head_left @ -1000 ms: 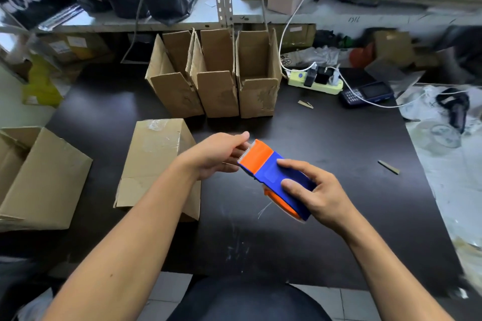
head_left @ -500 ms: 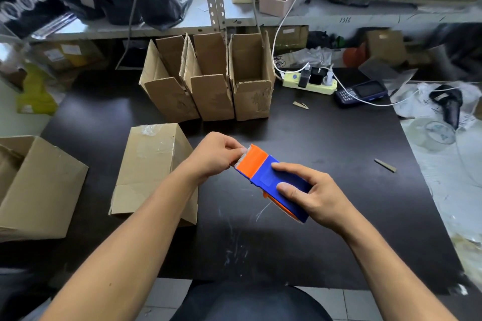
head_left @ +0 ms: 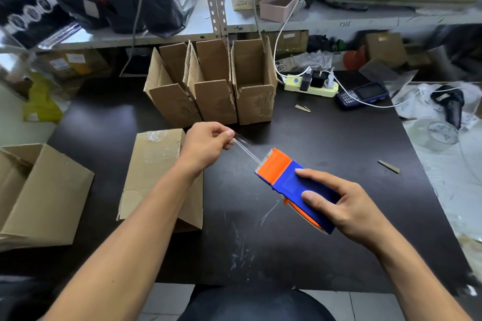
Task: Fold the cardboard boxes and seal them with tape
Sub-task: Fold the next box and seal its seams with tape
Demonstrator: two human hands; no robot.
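Observation:
My right hand (head_left: 344,206) grips a blue and orange tape dispenser (head_left: 287,180) above the dark table (head_left: 313,154). My left hand (head_left: 208,143) pinches the free end of clear tape (head_left: 246,150), which stretches taut from the dispenser's toothed edge. A folded cardboard box (head_left: 159,177) lies on its side under my left forearm, with clear tape on its far end. Three open boxes (head_left: 216,88) stand in a row at the back of the table.
A larger cardboard box (head_left: 39,195) lies at the left edge. A power strip (head_left: 310,86) with cables, a handheld scanner (head_left: 362,95) and plastic wrapping (head_left: 440,133) sit at the back right. Cardboard scraps (head_left: 388,166) lie on the table. Cluttered shelves rise behind.
My left hand has pulled away from the dispenser to the upper left, drawing out a length of clear tape. The right hand with the dispenser has shifted slightly down and right.

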